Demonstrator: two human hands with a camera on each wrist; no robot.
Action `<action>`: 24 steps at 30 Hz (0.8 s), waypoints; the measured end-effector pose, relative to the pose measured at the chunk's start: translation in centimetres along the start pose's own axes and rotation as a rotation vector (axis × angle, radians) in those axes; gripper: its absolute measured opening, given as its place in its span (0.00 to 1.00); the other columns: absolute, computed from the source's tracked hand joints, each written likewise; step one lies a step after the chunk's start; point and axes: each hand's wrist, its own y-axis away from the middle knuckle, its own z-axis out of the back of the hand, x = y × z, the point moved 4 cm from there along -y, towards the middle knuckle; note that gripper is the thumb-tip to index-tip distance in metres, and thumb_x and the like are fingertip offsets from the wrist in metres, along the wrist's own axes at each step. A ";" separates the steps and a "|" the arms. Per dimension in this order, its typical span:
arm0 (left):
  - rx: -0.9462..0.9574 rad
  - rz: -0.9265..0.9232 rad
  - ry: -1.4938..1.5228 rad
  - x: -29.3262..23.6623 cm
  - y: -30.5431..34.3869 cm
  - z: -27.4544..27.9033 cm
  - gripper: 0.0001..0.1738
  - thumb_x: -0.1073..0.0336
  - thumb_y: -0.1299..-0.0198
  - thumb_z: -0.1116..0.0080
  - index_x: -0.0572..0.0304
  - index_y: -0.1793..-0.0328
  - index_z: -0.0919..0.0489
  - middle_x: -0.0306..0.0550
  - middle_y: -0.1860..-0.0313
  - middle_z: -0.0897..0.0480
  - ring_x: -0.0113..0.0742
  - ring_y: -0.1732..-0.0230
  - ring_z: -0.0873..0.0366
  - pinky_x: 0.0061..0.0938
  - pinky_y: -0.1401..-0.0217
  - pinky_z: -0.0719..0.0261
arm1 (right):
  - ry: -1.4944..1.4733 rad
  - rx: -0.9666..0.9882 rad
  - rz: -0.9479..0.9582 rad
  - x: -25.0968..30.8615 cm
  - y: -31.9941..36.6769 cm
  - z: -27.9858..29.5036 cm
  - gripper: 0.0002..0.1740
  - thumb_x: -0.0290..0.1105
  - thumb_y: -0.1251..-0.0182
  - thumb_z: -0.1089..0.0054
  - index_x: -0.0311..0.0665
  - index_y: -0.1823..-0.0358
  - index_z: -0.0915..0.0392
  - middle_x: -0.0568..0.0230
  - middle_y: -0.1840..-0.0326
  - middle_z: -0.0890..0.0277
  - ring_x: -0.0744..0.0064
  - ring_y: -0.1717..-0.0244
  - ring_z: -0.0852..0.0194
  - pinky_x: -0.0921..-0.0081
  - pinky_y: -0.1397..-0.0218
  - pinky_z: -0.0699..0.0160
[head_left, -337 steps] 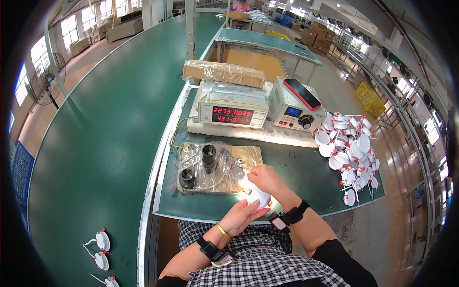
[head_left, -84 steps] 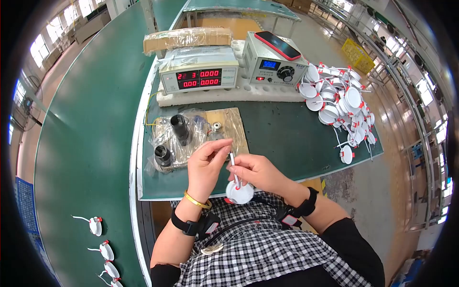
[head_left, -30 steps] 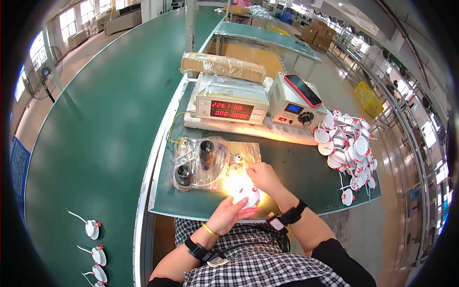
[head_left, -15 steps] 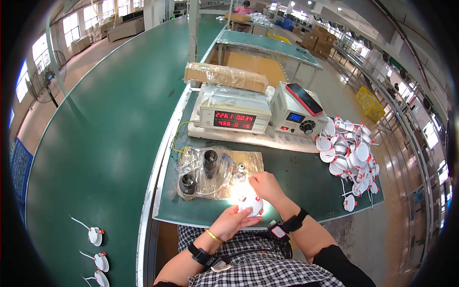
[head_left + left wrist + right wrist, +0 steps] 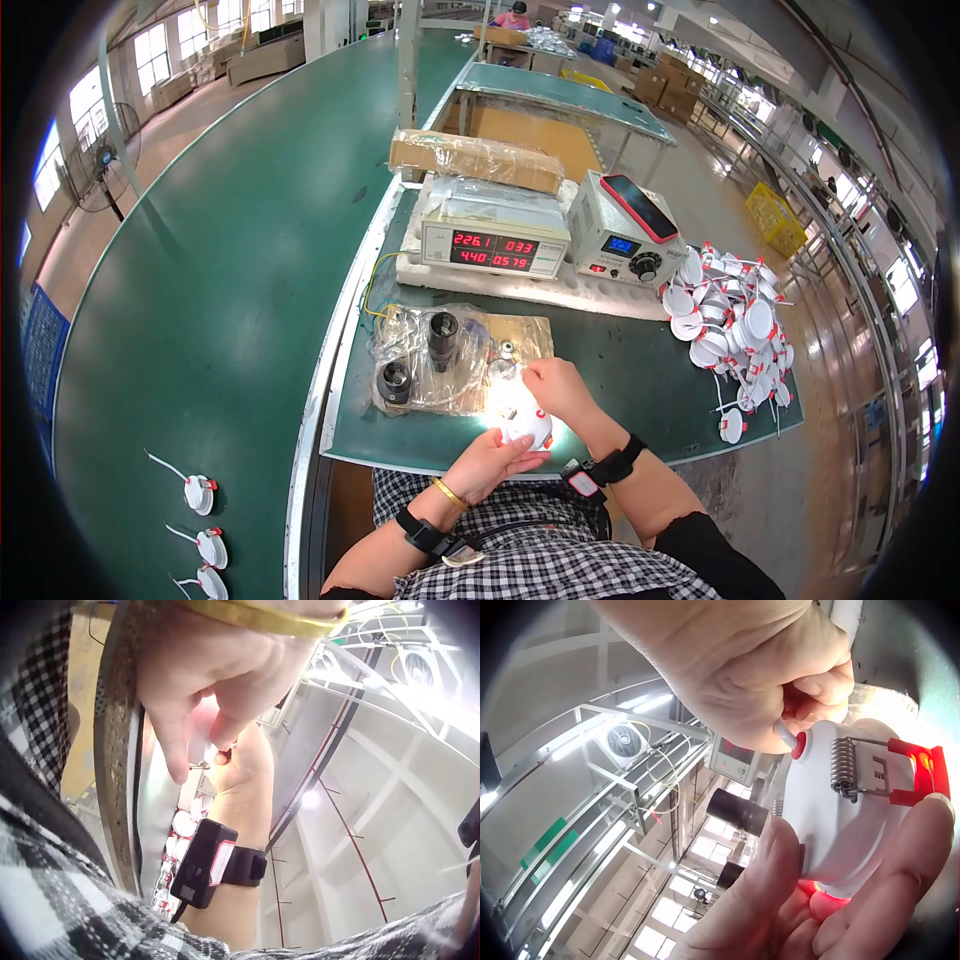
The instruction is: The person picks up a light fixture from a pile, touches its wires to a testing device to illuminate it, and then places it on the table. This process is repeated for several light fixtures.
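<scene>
A white round lamp with red clips glows brightly at its face, just over the front part of the green bench. The left hand grips its housing between thumb and fingers; in the right wrist view the lamp body shows a coil spring and a red clip beside those fingertips. The right hand is curled round the lamp's white cable close to the housing; the cable's end is hidden. Beyond the hands lies a film-wrapped board with two black cylinders. The meter reads 226.1 and 4.40.
A pile of white lamps covers the bench's right end. A control box carrying a phone stands beside the meter on white foam. On the left green surface lie several lamps. Another person is far back.
Since about a second ago, the meter's zero readings have changed to 4.40 and 0.579. Both hands keep their hold on the lamp and cable, and the head view has shifted slightly.
</scene>
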 end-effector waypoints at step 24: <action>0.043 0.000 0.124 -0.6 0.0 -0.2 0.31 0.49 0.25 0.68 0.74 0.34 0.37 0.60 0.38 0.27 0.51 0.39 0.25 0.36 0.34 0.25 | 0.031 0.002 -0.007 0.1 0.0 -0.1 0.16 0.37 0.41 0.50 0.31 0.74 0.20 0.41 0.74 0.23 0.41 0.69 0.22 0.51 0.62 0.23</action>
